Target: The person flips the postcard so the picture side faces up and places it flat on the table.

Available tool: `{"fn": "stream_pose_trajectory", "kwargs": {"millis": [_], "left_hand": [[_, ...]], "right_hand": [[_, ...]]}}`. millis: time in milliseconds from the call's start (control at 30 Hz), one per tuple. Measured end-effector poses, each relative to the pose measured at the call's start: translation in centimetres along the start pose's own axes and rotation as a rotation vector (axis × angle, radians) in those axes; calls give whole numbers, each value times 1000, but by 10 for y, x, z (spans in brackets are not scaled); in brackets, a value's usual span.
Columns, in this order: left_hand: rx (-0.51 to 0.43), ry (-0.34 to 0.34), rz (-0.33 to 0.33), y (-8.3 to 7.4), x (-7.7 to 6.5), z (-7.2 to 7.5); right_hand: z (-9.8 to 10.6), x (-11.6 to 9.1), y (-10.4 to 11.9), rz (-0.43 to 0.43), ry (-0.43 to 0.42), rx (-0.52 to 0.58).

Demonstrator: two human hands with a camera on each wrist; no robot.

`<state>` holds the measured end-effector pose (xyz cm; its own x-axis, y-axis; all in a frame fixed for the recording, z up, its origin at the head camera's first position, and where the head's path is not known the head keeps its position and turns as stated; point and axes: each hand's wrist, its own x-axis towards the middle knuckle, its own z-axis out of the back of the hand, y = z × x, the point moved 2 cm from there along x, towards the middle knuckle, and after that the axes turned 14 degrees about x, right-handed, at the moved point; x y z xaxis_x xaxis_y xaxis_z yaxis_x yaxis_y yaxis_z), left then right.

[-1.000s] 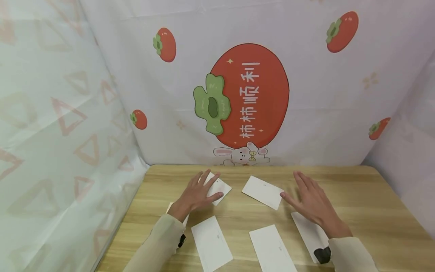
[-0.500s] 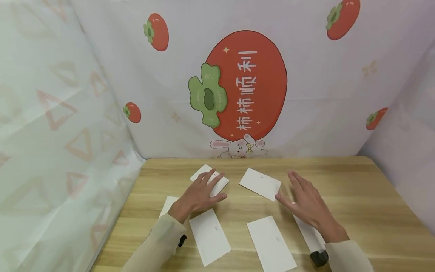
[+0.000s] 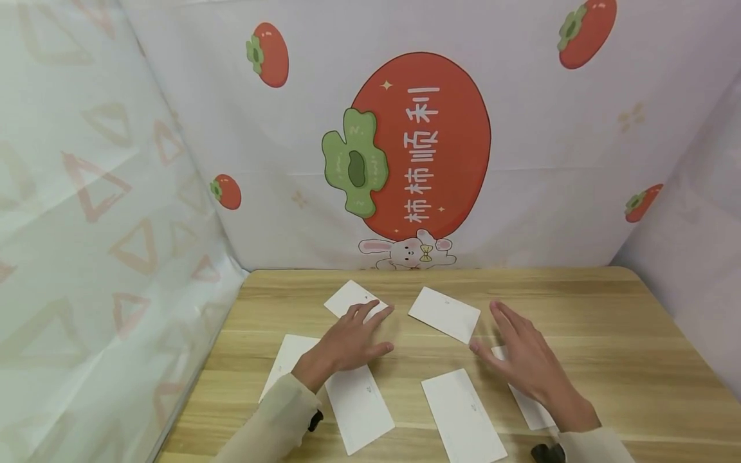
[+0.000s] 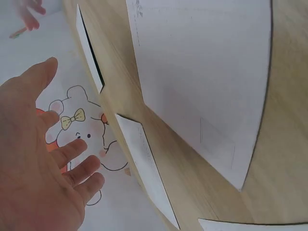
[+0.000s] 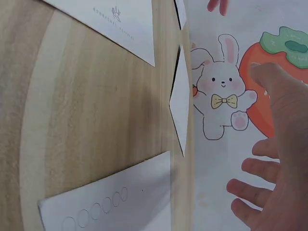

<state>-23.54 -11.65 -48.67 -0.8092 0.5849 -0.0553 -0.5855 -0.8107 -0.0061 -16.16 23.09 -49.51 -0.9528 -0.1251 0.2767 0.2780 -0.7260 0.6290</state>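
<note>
Several white postcards lie flat and spread out on the wooden table. My left hand (image 3: 350, 344), fingers spread and loosely bent, is held above the table beside the far-left postcard (image 3: 350, 299), overlapping its near edge in the head view. Beneath its wrist are the left postcard (image 3: 289, 360) and the near-left postcard (image 3: 361, 411). My right hand (image 3: 529, 363) is over the right postcard (image 3: 535, 411), partly hiding it, its thumb near the far-middle postcard (image 3: 444, 314). Both wrist views show an empty left palm (image 4: 43, 163) and right palm (image 5: 284, 159) held above table level.
Another postcard (image 3: 463, 415) lies near the front middle. The wooden table (image 3: 625, 360) ends at a white backdrop (image 3: 538, 141) printed with persimmons and a rabbit. A white cloth (image 3: 87, 257) with triangles hangs along the left; a pale one (image 3: 689, 270) stands at right.
The head view tilted down at first. My left hand has drawn back toward me and slightly right, uncovering more of the far-left and left postcards. The right hand has dropped slightly nearer.
</note>
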Motion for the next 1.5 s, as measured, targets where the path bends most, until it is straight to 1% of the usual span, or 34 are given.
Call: {"fn": "stream_pose_trajectory", "kwargs": {"millis": [67, 300, 467, 567, 700, 833, 1000, 1167, 1267, 1367, 1500], "left_hand": [[-4, -7, -12, -4, -1, 0], [1, -28, -63, -21, -3, 2], [7, -29, -96, -31, -4, 1], [14, -34, -112, -36, -5, 0], [45, -20, -141, -43, -7, -2], [80, -4, -171, -50, -8, -4], [76, 16, -182, -58, -6, -7], [81, 35, -185, -64, -6, -9], [87, 36, -196, -67, -7, -9], [84, 26, -208, -70, -9, -8], [69, 16, -229, -73, -10, -9]], "right_hand": [[-2, -4, 2, 14, -10, 2], [-8, -20, 7, 108, -68, -12], [-10, -30, 9, 130, -92, -23], [-13, -37, 10, 143, -91, -38], [-15, -44, 12, 171, -92, -54], [-16, -52, 14, 178, -96, -54], [-17, -60, 18, 181, -85, -47], [-20, -68, 24, 161, -66, -75], [-22, -72, 25, 156, -56, -89], [-25, -76, 25, 176, -50, -98], [-28, -79, 23, 223, -57, -109]]}}
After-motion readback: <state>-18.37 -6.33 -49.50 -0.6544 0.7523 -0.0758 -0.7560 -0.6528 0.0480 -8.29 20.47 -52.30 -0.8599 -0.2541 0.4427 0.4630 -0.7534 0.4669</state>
